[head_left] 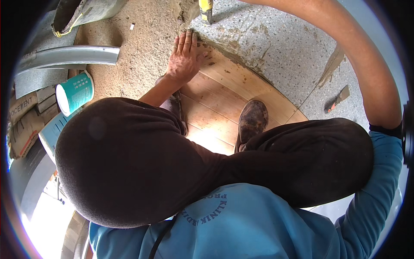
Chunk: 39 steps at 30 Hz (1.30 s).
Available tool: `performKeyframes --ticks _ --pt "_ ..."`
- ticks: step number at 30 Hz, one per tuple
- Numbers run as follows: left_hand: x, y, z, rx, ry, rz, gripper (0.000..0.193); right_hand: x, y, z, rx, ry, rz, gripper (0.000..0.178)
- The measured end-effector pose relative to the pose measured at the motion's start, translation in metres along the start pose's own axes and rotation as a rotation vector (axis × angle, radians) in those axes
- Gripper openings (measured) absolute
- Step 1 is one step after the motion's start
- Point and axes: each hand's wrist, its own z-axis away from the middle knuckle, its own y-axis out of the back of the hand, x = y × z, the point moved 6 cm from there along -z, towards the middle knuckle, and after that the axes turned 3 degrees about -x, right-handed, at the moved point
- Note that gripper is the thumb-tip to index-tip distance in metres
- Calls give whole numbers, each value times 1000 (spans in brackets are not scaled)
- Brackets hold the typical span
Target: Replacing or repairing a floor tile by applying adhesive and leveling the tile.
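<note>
My left hand [184, 60] lies flat with its fingers stretched out. It rests where the rough sandy ground [142, 52] meets the far left corner of the wood-look floor [228, 86], thumb toward the planks. It holds nothing I can see. My bent right arm [345, 34] reaches up along the right side and leaves the picture at the top, so my right hand is hidden. Beyond my left fingers, a yellow and black tool [206, 12] is partly cut off by the top edge. What holds it, if anything, does not show.
Speckled grey floor [284, 52], smeared with mortar, borders the planks. A scraper [336, 99] lies on it at right. To the left are a teal and white bucket [79, 91], a curved metal strip [82, 56], paper sacks [26, 125] and a tipped container [86, 13]. My shoe [253, 118] stands on the planks.
</note>
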Motion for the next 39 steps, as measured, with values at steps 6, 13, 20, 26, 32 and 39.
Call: performKeyframes --ticks 6,13,20,26,32,39 --pt "2 2 -1 6 -7 -11 73 2 0 -2 -37 -6 9 17" --pt "2 3 -1 18 -11 2 73 18 -9 -7 -248 -109 -88 15" --pt "-1 -6 -1 26 -22 -32 70 -7 5 24 56 124 7 12" --pt "12 0 -7 84 -89 -111 53 0 36 82 -78 -334 144 17" --pt "89 6 -22 -93 -414 -18 62 19 50 150 -114 -575 38 20" --pt "98 80 -58 -468 -740 -138 63 25 71 196 -17 -208 242 30"
